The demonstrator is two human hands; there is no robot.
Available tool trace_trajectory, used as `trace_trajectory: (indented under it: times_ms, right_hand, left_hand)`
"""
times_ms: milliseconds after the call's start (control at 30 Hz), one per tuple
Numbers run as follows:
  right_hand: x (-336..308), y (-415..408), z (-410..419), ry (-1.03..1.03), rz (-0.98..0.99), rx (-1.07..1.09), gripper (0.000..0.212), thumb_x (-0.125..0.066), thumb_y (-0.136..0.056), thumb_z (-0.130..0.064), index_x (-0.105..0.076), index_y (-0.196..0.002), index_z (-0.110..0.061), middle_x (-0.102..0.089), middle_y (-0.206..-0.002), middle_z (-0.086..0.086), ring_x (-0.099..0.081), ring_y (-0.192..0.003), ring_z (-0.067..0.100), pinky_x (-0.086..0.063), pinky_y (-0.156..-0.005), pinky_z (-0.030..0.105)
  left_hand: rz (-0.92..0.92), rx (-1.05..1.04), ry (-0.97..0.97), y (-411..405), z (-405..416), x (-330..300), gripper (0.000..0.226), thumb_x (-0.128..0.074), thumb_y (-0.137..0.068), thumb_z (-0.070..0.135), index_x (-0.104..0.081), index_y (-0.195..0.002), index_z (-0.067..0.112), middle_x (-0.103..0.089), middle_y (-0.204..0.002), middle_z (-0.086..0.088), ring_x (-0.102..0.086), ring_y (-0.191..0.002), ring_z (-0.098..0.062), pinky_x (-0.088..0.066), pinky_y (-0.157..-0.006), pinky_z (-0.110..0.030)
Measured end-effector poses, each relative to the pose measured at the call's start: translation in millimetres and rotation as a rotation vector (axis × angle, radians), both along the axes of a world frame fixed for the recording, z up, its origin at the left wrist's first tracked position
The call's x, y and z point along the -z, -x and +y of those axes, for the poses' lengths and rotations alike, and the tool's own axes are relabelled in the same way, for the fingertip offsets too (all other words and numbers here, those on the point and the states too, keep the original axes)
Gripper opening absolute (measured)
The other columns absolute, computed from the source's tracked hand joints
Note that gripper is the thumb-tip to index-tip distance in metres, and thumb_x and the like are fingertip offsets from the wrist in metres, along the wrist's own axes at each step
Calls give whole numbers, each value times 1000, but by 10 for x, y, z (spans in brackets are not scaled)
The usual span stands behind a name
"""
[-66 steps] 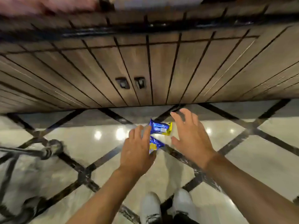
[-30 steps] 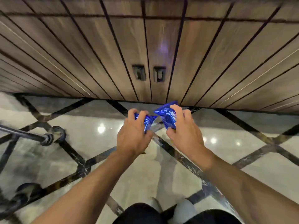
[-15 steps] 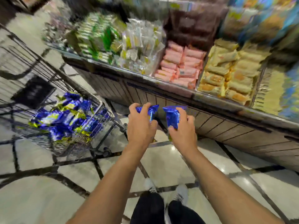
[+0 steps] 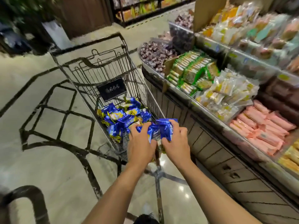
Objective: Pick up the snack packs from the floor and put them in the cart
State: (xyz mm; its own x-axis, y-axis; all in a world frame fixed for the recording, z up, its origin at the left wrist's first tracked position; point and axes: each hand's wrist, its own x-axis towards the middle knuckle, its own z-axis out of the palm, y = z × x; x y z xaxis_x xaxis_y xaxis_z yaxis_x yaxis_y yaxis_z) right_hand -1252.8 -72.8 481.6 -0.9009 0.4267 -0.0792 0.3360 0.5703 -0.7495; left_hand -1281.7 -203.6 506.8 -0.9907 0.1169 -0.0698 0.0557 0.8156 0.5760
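My left hand (image 4: 140, 145) grips one blue snack pack (image 4: 148, 130), and my right hand (image 4: 176, 143) grips a second blue snack pack (image 4: 166, 127). The two packs touch each other between my hands. Both hands hover at the near right corner of the black wire cart (image 4: 103, 68). Inside the cart lies a pile of several blue and gold snack packs (image 4: 123, 118). No pack shows on the floor in this view.
A display shelf (image 4: 226, 97) of packaged snacks runs along the right, close against the cart. Its wooden base (image 4: 242, 180) stands just right of my right arm. Glossy tiled floor (image 4: 48, 167) spreads left. A dark curved bar (image 4: 30, 196) sits at the lower left.
My hands closed on the two packs on the floor and lifted them. The view rose and swung left, and my hands now sit over the cart's near corner.
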Motion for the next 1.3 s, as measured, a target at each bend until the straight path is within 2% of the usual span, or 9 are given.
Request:
trace_trajectory:
  times_ms: [267, 533, 633, 733, 833, 1000, 1100, 1233, 1300]
  right_hand:
    - [153, 909, -363, -64, -54, -158, 72, -66, -78, -26, -31, -140, -39, -37, -120, 3, -48, -112, 30, -49, -85, 42]
    - [617, 2006, -250, -81, -157, -272, 71, -66, -78, -28, -30, -138, -38, -41, -122, 7, -50, -111, 31, -47, -87, 43]
    - [779, 2374, -210, -52, -185, -332, 72, -68, -79, -25, -32, -141, -31, -40, -120, 10, -50, -106, 33, -44, -87, 39]
    - [933, 2695, -167, -45, -204, -390, 73, -72, -79, -24, -33, -141, -28, -39, -119, 10, -50, -105, 34, -45, -88, 38]
    - [1098, 2968, -136, -14, -263, -391, 73, -72, -80, -25, -32, -141, -31, -38, -120, 8, -56, -98, 32, -51, -81, 39]
    - [1562, 3312, -120, -55, -431, -389, 72, -69, -84, -30, -29, -145, -28, -37, -126, 12, -54, -108, 34, -48, -82, 38]
    - [1948, 3529, -156, -86, -482, -382, 71, -67, -86, -32, -28, -145, -27, -37, -125, 12, -52, -110, 34, -47, -83, 38]
    - [2436, 3729, -231, -126, -509, -401, 72, -68, -84, -33, -28, -143, -29, -36, -121, 10, -52, -105, 34, -47, -79, 38]
    - [2672, 3742, -254, -157, -502, -406, 75, -71, -80, -33, -33, -144, -28, -36, -117, 10, -51, -102, 34, -47, -84, 38]
  left_hand:
    - [-47, -155, -17, 859, -431, 95, 64, -67, -85, 25, -41, -143, 34, -22, -147, -5, -50, -120, -30, -49, -92, -44]
    - [-156, -322, 28, 1811, -468, 505, 64, -67, -84, 27, -40, -142, 37, -23, -149, -4, -58, -110, -30, -54, -87, -47]
    - [-204, -384, 52, 2130, -418, 685, 63, -66, -83, 27, -40, -140, 38, -22, -150, -4, -57, -112, -33, -53, -87, -48]
    - [-228, -393, 66, 2417, -369, 825, 65, -68, -83, 30, -39, -141, 37, -22, -146, 0, -58, -110, -31, -54, -86, -49]
    - [-246, -398, 75, 2663, -361, 932, 65, -70, -82, 29, -38, -139, 39, -24, -140, 2, -58, -105, -28, -56, -76, -47]
    - [-321, -371, 128, 3115, -399, 1345, 67, -64, -85, 23, -37, -146, 34, -21, -149, -3, -44, -129, -30, -53, -85, -44]
    - [-341, -358, 130, 3414, -430, 1765, 68, -66, -85, 25, -37, -147, 34, -22, -149, -4, -47, -126, -31, -51, -92, -48]
    - [-365, -291, 184, 3704, -474, 2341, 68, -68, -87, 32, -35, -146, 34, -22, -153, -8, -56, -117, -34, -53, -90, -49]
    - [-339, -267, 251, 3810, -509, 2588, 66, -68, -88, 35, -37, -146, 33, -23, -152, -9, -50, -123, -33, -52, -91, -46]
